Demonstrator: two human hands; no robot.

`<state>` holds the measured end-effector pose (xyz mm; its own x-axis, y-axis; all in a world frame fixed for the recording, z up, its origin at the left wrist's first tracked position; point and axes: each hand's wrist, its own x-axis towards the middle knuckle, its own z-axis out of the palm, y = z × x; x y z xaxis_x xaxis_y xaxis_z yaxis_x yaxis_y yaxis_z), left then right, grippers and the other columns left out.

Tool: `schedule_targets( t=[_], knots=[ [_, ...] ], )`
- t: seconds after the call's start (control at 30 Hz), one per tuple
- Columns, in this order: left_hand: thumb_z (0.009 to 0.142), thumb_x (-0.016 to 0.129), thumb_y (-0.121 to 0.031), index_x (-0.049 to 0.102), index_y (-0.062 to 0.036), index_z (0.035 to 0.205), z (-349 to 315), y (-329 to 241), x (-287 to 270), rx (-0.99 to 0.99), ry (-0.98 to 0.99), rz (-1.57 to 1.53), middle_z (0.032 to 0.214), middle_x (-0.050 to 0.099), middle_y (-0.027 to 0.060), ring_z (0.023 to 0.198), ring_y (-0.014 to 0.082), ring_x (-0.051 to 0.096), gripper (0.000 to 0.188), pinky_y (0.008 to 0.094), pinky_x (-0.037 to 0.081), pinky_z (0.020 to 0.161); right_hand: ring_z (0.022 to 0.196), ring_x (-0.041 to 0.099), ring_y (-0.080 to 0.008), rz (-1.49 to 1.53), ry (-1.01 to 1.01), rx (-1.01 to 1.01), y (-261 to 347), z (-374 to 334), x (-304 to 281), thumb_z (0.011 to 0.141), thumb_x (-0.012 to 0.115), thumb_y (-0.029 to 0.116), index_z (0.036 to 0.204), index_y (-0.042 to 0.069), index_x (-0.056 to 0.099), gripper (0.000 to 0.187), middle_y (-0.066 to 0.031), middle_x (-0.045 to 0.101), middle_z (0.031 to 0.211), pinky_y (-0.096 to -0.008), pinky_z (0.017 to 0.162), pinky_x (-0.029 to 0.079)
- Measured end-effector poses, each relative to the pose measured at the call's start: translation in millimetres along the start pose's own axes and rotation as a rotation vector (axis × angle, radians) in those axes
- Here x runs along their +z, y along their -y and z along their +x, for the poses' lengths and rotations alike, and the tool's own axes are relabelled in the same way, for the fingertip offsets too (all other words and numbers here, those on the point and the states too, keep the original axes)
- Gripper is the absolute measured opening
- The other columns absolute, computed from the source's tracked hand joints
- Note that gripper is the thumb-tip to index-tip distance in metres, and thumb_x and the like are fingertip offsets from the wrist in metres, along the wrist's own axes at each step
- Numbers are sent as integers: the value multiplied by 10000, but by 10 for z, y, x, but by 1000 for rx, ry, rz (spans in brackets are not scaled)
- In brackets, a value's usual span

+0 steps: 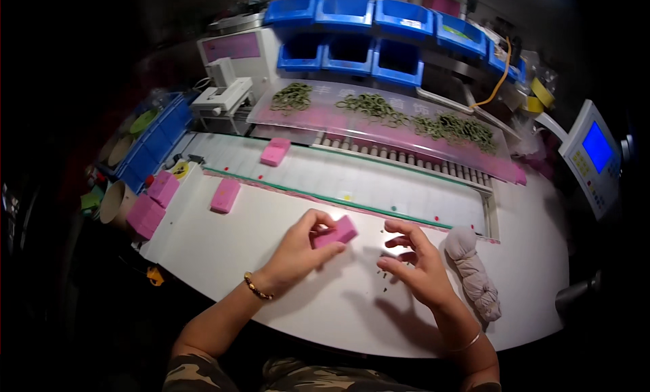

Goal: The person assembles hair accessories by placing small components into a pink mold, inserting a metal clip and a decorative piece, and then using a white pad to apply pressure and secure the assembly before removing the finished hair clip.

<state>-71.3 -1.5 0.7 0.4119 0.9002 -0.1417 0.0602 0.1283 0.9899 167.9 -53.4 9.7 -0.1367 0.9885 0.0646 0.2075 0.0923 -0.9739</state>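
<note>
My left hand [302,248] grips a small pink box [336,233] over the white table, with the fingers on its far side and the thumb near its front. To its right, my right hand [414,260] is held with fingers curled but apart, and nothing shows between them. Small dark bits [384,277] lie scattered on the tabletop beside the right hand. Another pink box [225,196] rests on the table at the left, and one more pink box [275,151] sits on the pale conveyor belt [325,179].
Stacked pink boxes [145,216] stand at the left edge. Green rings [372,109] lie in piles on a clear sheet behind the belt, below blue bins [344,11]. A rolled grey cloth [472,273] and a control panel [592,158] are on the right.
</note>
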Motion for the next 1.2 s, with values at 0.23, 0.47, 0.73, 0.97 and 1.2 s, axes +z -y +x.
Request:
schedule_targets(
  t=[0.23,0.47,0.73,0.97,1.2],
  knots=[
    [784,795,-51,408,-86,1205,278,-32,607,417,255,-28,1195,489,69,1156,177,529,572,348,500,940,1061,581,-171,202,-13,-126,19,9,-179,786,789,95,1214,42,528,503,-79,575,1191,-314,820,493],
    [738,813,-13,456,-90,1088,450,-256,584,275,410,-44,1067,540,24,1178,179,556,506,369,508,961,1051,607,-247,-263,-119,-406,191,-95,-254,838,717,57,1273,-11,534,477,-157,577,1176,-339,788,546],
    [757,808,-31,417,-113,1029,406,-168,648,300,358,12,1068,487,5,1033,128,568,483,343,498,958,1029,607,-237,-264,-132,-308,181,-102,-191,828,744,81,1320,-1,508,551,-151,585,1168,-328,756,559],
    [775,783,18,395,-85,1118,451,-123,512,250,381,-244,1149,505,62,1089,142,560,528,359,531,955,1038,624,-188,48,-72,-238,95,-23,-325,903,659,44,1278,-35,558,396,-116,612,1175,-313,862,544],
    [774,766,49,376,-74,1238,390,-130,726,379,153,-305,1189,455,78,1173,191,503,619,339,491,1000,1100,627,-198,589,-288,-41,-28,16,-266,1003,499,55,1359,-69,456,380,-144,628,1194,-349,985,513]
  ],
)
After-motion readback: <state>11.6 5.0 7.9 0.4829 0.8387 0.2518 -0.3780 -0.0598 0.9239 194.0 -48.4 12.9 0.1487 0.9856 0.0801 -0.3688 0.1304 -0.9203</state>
